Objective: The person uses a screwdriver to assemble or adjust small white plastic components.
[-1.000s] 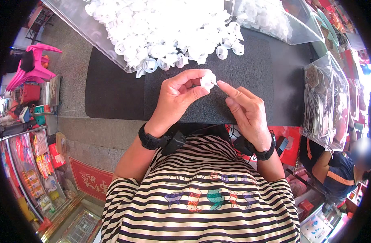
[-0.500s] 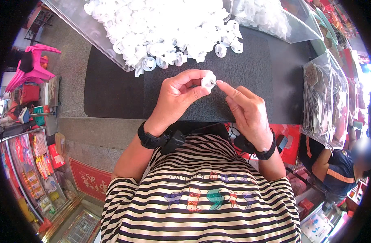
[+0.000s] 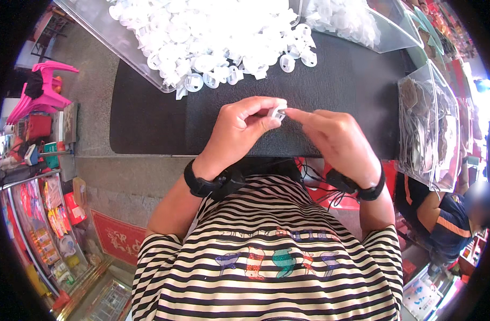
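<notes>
In the head view, your left hand (image 3: pixel 239 131) was closed around a small white plastic piece (image 3: pixel 277 112), pinching it between thumb and forefinger just above the near part of the black mat (image 3: pixel 148 123). The piece sat at the very tips of those fingers, on the side facing your right hand (image 3: pixel 333 139), so the gap between the two hands was the only thing that mattered: your right forefinger pointed straight at the piece and its tip touched or nearly touched it from the right. That right hand held nothing that I could see; its other fingers were curled under, and I cannot tell whether anything was tucked in the palm. The piece was too small and too covered to give you its long axis. Of the two hands, the left carried it and the right merely met it. Well beyond, at the far edge of the mat, lay the heap of white plastic caps (image 3: pixel 213 37), spilling from a clear bag (image 3: pixel 116 37), and a clear pouch (image 3: pixel 429 123) stood at your right.
</notes>
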The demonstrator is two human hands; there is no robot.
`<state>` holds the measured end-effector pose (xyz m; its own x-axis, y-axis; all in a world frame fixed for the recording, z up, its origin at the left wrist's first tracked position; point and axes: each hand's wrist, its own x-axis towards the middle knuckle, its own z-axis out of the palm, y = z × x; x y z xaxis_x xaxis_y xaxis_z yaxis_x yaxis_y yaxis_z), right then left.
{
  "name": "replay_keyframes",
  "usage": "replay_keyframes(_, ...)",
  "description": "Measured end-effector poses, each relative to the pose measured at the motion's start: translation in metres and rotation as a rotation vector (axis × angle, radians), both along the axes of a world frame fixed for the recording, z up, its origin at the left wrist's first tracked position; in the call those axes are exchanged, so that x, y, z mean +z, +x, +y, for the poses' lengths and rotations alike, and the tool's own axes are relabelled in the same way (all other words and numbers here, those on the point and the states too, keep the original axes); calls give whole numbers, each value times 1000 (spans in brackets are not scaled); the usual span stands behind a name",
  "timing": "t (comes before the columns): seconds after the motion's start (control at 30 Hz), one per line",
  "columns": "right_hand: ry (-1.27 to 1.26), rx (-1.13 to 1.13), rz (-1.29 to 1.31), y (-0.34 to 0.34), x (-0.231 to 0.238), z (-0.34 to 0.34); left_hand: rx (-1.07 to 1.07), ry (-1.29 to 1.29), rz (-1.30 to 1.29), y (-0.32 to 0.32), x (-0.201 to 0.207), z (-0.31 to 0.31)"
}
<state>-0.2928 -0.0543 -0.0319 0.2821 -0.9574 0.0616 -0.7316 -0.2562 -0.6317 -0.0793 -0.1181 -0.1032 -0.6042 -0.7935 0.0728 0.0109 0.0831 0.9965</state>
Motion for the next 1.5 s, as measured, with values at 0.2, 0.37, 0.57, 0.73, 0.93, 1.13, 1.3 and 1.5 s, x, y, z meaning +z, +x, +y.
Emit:
replay_keyframes(0.2, -26, -117, -115, -2, -2, 13, 20, 311, 268, 5, 0, -9)
replay_keyframes(0.37, -104, -134, 5, 9, -10, 17, 15, 306, 277, 6, -3, -9)
replay_keyframes(0.57, -175, -127, 88, 15, -9, 14, 43, 265, 259, 5, -1, -7)
replay_keyframes(0.73, -218, -118, 184, 18, -6, 14, 48, 208, 197, 6, 0, -6)
replay_keyframes(0.93, -207, -86, 166, 17, -9, 13, 54, 172, 167, 6, -2, -6)
replay_keyframes(1.13, -183, -72, 168, 18, -9, 13, 49, 154, 121, 6, 0, -6)
replay_keyframes(1.3, -182, -114, 202, 29, -6, 16, 68, 60, 106, 3, 0, -3)
replay_keyframes(1.5, -199, -144, 330, 40, -6, 15, 123, -9, 95, 0, 0, 0)
